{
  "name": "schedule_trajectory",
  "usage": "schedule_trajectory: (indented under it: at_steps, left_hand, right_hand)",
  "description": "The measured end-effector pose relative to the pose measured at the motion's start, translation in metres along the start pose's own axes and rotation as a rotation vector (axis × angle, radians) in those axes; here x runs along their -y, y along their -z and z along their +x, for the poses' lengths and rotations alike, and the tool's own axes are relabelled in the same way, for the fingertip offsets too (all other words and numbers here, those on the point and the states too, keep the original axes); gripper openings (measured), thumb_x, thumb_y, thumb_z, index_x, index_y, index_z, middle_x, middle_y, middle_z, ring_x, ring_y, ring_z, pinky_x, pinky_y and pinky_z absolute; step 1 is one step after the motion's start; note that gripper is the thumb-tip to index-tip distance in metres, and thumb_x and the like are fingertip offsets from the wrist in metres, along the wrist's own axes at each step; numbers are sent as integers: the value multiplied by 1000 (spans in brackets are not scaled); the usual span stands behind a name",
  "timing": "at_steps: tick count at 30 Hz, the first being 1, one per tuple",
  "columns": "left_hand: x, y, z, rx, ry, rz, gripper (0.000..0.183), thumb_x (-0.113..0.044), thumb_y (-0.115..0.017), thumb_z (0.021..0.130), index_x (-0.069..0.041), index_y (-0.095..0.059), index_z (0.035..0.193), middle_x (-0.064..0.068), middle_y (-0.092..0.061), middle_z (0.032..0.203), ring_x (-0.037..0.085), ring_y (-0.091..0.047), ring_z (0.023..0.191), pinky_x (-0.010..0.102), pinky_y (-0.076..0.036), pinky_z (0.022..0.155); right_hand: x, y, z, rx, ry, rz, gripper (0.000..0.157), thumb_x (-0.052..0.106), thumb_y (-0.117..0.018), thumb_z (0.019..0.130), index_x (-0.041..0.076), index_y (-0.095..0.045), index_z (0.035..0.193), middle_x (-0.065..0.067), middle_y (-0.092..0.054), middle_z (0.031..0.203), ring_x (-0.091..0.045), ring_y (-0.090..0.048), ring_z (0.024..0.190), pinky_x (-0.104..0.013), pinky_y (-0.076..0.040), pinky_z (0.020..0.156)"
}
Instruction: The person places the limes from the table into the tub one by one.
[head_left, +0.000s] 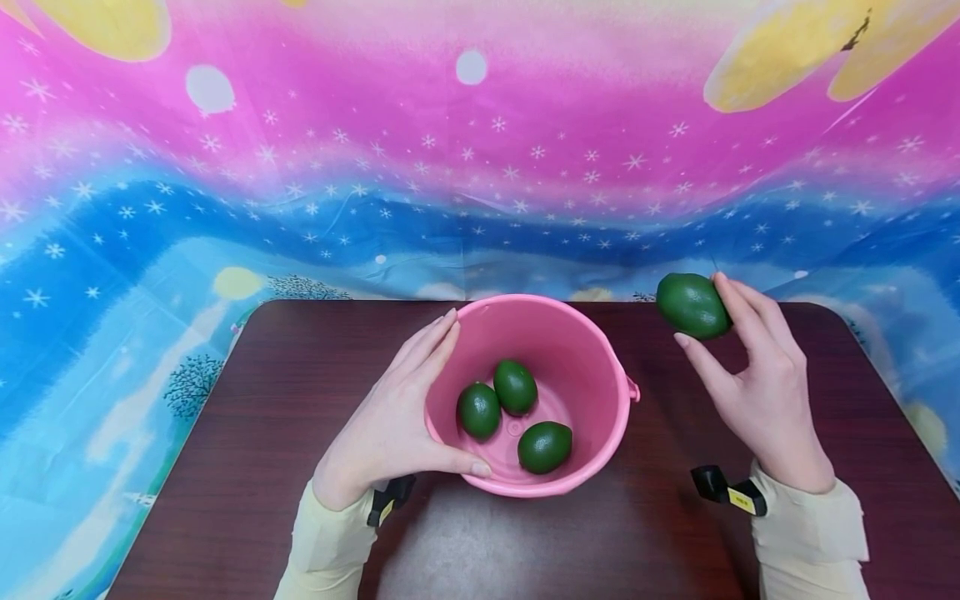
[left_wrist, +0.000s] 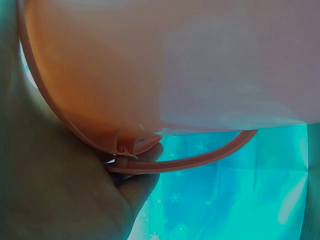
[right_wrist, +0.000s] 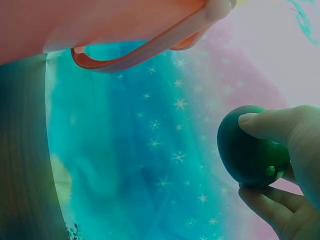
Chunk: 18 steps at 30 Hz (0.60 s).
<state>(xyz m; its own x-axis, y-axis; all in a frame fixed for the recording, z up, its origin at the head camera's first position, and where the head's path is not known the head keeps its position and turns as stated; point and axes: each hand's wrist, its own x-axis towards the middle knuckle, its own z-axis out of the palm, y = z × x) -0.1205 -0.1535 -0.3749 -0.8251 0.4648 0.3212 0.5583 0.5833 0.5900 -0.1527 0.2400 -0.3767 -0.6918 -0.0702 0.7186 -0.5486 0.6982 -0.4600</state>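
Observation:
A pink plastic bucket (head_left: 614, 433) sits on the dark table, its mouth toward me in the head view. My left hand (head_left: 397, 417) grips its left side, thumb along the near rim and fingers spread round toward the far side. Inside lie three dark green, glossy, egg-shaped fruits (head_left: 545, 447), near the bottom. Off to the right, above the table, my right hand (head_left: 765, 375) pinches another such green fruit (head_left: 686, 305) between thumb and fingers. The right wrist view shows a small pale nub on this fruit (right_wrist: 240, 150). Fingers behind the bucket are partly hidden in the left wrist view.
The bucket's handle (left_wrist: 200, 161) hangs down along its outside. Dark wood-grain table (head_left: 247, 400) has rounded far corners. Behind and beside it hangs a pink and blue cloth (head_left: 450, 192) printed with snowflakes. Each wrist carries a black camera mount (head_left: 727, 492).

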Motion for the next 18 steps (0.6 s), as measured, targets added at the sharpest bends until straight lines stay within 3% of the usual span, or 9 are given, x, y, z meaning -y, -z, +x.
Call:
schedule_trajectory:
  at_steps: [4,8,13,18]
  left_hand:
    - [0,0,0,4,3,-2,139,-66,-93,56,-20,-20,164,-7,-16,168,14,-13,151,50,-40,109]
    - [0,0,0,10,8,0,137,-73,-87,58,-21,-19,164,-8,-16,168,14,-12,151,50,-40,108]
    - [0,0,-1,11,11,8,134,-81,-79,61,-20,-20,164,-8,-15,168,14,-12,151,50,-40,109]
    - [0,0,-1,9,12,10,134,-79,-81,60,-20,-20,164,-8,-16,168,14,-12,151,50,-40,109]
  right_hand:
    - [1,0,0,-4,12,10,65,27,-81,90,11,-56,148,-16,-55,143,-36,-53,129,-20,-37,107]
    - [2,1,1,-10,19,14,71,56,-67,94,11,-56,148,-16,-55,143,-36,-53,129,-20,-38,107]
    - [6,2,1,-14,21,14,76,63,-63,93,11,-56,147,-16,-55,143,-36,-53,129,-19,-38,106]
    - [9,4,1,-15,20,11,77,64,-64,92,11,-57,147,-16,-55,143,-35,-53,128,-17,-39,104]
